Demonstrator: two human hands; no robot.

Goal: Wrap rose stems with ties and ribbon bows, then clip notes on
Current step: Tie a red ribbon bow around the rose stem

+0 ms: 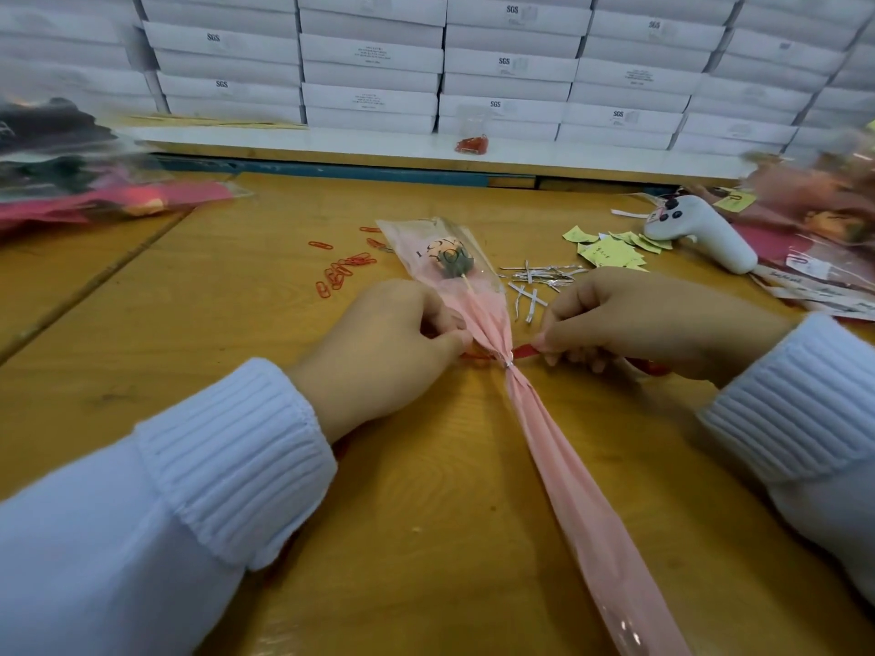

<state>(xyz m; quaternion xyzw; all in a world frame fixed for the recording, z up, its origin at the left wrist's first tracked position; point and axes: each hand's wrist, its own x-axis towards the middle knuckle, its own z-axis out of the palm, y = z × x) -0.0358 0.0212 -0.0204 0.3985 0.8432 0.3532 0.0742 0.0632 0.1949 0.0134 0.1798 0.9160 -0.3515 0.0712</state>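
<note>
While the wrapped rose (454, 265) lies on the tabletop (416, 475), your left hand (379, 352) and right hand (639, 324) each clamp their grip on the red ribbon (523, 351); paper clips (338, 274), twist ties (540, 277), notes (608, 250) surround it; boxes (369, 54) read "SGS".

I saw the wooden table (416, 490) carrying one wrapped rose (473, 295), laid slantwise at its middle. Left of the rose lay scattered red clips (338, 273). Just right of its head was a heap of silver ties (540, 277), and beyond them yellow notes (608, 250) and a white handset (700, 234). A red ribbon (523, 351) crossed under the rose's cinched neck. Far right lay wrapped flowers (833, 215); far left, blurred bags (94, 201).
</note>
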